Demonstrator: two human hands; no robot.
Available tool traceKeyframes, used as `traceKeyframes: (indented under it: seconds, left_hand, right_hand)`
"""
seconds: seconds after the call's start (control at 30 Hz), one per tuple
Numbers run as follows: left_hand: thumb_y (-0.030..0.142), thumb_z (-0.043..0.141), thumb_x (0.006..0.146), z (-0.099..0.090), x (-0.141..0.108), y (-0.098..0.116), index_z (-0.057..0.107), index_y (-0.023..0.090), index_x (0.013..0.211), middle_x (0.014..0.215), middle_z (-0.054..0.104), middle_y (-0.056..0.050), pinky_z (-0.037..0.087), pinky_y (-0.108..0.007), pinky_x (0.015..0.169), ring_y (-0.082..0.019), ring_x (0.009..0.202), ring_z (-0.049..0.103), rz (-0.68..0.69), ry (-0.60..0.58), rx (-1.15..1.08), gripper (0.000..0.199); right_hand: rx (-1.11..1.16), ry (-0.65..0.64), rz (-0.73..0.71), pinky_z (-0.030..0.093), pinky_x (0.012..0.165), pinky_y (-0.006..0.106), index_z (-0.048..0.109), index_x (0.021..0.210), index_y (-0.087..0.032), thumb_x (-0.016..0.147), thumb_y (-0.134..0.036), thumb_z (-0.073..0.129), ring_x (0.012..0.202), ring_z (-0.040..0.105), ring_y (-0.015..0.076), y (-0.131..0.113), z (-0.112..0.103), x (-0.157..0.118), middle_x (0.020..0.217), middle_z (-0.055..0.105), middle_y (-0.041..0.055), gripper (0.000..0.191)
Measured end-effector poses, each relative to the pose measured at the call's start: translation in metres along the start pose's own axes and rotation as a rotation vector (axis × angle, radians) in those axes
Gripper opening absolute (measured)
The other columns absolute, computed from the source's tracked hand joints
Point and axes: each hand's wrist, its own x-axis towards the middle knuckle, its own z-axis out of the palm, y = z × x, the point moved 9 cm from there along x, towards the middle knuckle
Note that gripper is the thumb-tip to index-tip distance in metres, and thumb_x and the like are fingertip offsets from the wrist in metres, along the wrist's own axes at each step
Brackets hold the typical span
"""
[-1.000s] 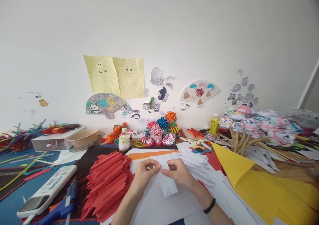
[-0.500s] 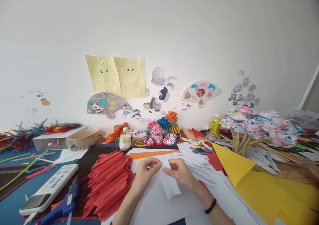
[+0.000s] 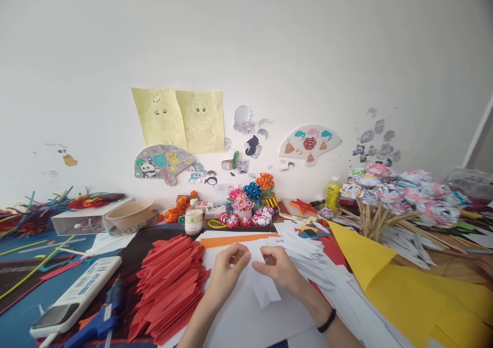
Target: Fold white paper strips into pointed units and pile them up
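Note:
A folded white paper piece hangs between both hands over the white sheets at the front centre. My left hand pinches its upper left edge between thumb and fingers. On the right side of the same piece, my right hand is closed, thumb against curled fingers. The lower end of the piece spreads into two flaps. Left of my left forearm lies a pile of folded red paper strips. Beyond my right hand lies a heap of folded white strips.
A blue glue gun and a white power strip lie at left. Behind the papers stand a small bottle and craft flowers. Yellow paper and paper flowers on sticks are at right.
Both hands keep their grip on the white paper piece, and its lower flaps have shifted very slightly to the right. Otherwise the view has only moved a little.

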Motion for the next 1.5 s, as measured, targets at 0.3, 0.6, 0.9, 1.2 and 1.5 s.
traceKeyframes:
  seconds: [0.3, 0.6, 0.9, 1.2, 1.5]
  left_hand:
    - [0.027, 0.039, 0.091, 0.005, -0.006, 0.013, 0.044, 0.019, 0.072, 0.067, 0.05, 0.002, 0.033, -0.023, 0.058, -0.013, 0.061, 0.043, 0.118, 0.012, 0.273, 0.021]
    - [0.03, 0.029, 0.095, 0.015, -0.007, 0.005, 0.037, 0.021, 0.071, 0.067, 0.051, 0.0, 0.029, -0.025, 0.057, -0.015, 0.06, 0.044, 0.106, -0.042, 0.5, 0.027]
    - [0.033, 0.035, 0.093, 0.01, -0.005, -0.002, 0.041, 0.021, 0.068, 0.064, 0.051, 0.001, 0.027, -0.025, 0.055, -0.015, 0.057, 0.043, 0.073, -0.03, 0.412, 0.028]
    - [0.031, 0.051, 0.084, 0.005, -0.004, -0.005, 0.05, 0.019, 0.078, 0.065, 0.06, 0.001, 0.038, -0.021, 0.05, -0.012, 0.054, 0.054, -0.031, -0.009, 0.072, 0.014]
    - [0.045, 0.064, 0.073, 0.014, -0.005, -0.031, 0.043, 0.018, 0.075, 0.075, 0.069, -0.006, 0.039, -0.02, 0.045, -0.016, 0.058, 0.064, -0.278, 0.096, -0.492, 0.034]
  right_hand:
    - [0.017, -0.014, 0.013, 0.015, 0.049, 0.025, 0.021, 0.059, -0.021, 0.075, -0.026, 0.063, 0.056, 0.019, 0.0092, 0.007, 0.003, 0.001, 0.061, 0.016, -0.0065, 0.045]
    - [0.046, 0.062, 0.045, 0.016, 0.051, 0.025, 0.022, 0.061, -0.021, 0.076, -0.028, 0.061, 0.057, 0.019, 0.0096, 0.002, -0.004, -0.001, 0.063, 0.016, -0.0061, 0.043]
    - [0.014, 0.092, 0.064, 0.021, 0.052, 0.024, 0.025, 0.062, -0.021, 0.077, -0.032, 0.059, 0.059, 0.023, 0.0104, 0.009, -0.002, 0.0, 0.065, 0.02, -0.0054, 0.039]
    - [-0.301, 0.162, -0.108, 0.037, 0.065, 0.027, 0.052, 0.072, -0.02, 0.077, -0.027, 0.06, 0.072, 0.047, 0.0166, -0.008, -0.02, 0.002, 0.075, 0.051, -0.0001, 0.012]
    - [0.124, 0.195, 0.076, 0.047, 0.072, 0.034, 0.051, 0.114, -0.018, 0.077, -0.044, 0.064, 0.08, 0.06, 0.0209, 0.021, -0.016, 0.004, 0.093, 0.062, 0.0075, 0.047]
